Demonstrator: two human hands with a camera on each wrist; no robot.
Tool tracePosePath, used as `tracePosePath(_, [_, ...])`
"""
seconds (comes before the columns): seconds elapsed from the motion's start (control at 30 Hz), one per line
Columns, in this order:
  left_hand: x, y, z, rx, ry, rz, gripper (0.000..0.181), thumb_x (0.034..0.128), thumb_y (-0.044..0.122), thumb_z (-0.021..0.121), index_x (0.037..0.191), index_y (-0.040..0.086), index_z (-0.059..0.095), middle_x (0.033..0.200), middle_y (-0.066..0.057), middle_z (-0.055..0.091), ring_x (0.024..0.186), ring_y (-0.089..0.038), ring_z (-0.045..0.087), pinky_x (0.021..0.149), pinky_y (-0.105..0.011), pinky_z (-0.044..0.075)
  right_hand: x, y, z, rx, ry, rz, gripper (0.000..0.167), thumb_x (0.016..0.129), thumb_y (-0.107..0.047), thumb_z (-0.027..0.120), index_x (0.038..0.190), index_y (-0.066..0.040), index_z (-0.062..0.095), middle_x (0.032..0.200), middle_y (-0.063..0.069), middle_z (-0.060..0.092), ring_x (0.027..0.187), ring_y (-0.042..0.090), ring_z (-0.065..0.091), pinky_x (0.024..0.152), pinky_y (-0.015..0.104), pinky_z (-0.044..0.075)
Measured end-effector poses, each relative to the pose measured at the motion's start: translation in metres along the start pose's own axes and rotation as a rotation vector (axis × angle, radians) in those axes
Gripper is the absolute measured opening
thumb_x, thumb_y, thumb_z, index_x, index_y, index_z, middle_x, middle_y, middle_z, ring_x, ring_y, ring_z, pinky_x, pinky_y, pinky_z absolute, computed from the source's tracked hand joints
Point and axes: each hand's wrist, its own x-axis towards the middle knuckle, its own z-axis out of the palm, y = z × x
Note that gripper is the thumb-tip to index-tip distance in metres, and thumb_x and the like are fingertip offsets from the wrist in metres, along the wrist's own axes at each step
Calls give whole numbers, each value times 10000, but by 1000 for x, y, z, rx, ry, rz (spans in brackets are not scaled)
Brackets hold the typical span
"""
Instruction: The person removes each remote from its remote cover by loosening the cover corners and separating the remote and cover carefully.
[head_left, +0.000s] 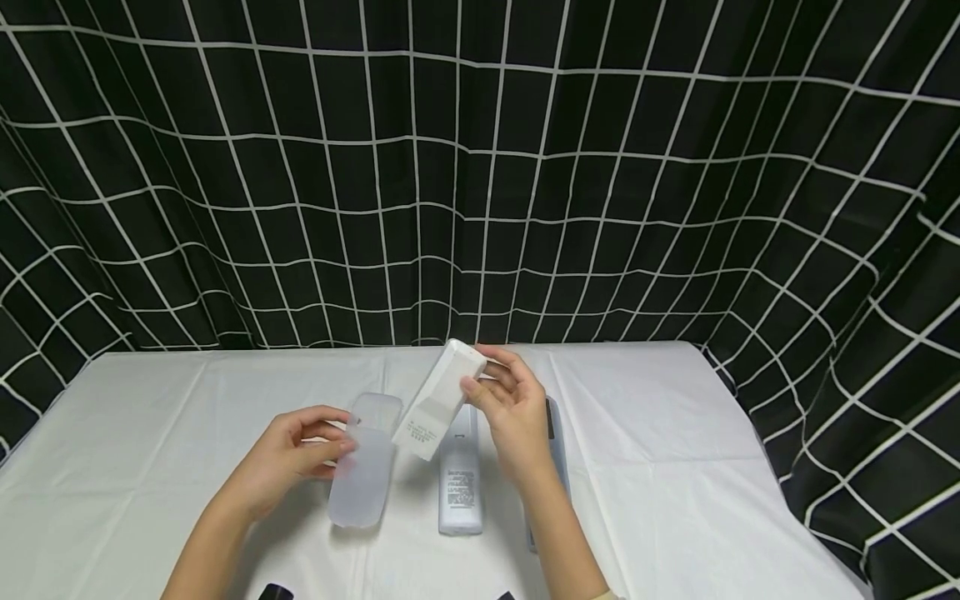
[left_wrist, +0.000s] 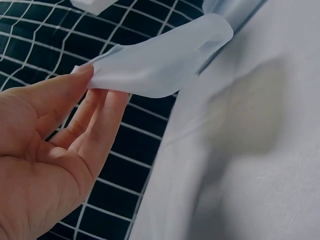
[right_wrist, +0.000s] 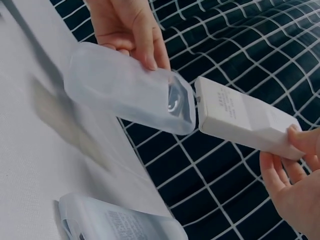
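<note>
The left hand [head_left: 281, 454] pinches a translucent sleeve [head_left: 363, 483], the right hand [head_left: 519, 412] a white remote [head_left: 438, 400] outside it.

I see a black curtain [head_left: 480, 183] with white grid lines hanging behind a white tablecloth [head_left: 660, 467]. On the tablecloth I make out 1 pale remote [head_left: 460, 487], its printed side up, and, to its right, 1 blue-grey device [head_left: 557, 446], partly hidden.

White remote [head_left: 437, 398]: printed, tilted, above the table [head_left: 645, 433], between its side edges.
Translucent sleeve [head_left: 363, 483]: tilted, cutout end just beside the remote.
</note>
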Motion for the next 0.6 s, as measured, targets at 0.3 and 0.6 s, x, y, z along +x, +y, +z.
tracePosePath(0.3, [-5,0,-19,26,20,-4,455,1000,59,683,1378,-143,529,1031,-24,699,896,-112,716,808,-318,636,0,8,2,-43,-52,64,446,921,126,680,1359,72,612,1176,171,695,869,91,718,818,258,624])
tracePosePath(0.6, [-8,-5,-36,26,16,-30,420,1006,49,681,1366,-118,545,1018,2,713,902,-112,717,808,-313,636,-2,20,6,-100,-101,122,431,925,104,688,1350,69,626,1196,257,698,847,90,708,794,251,621])
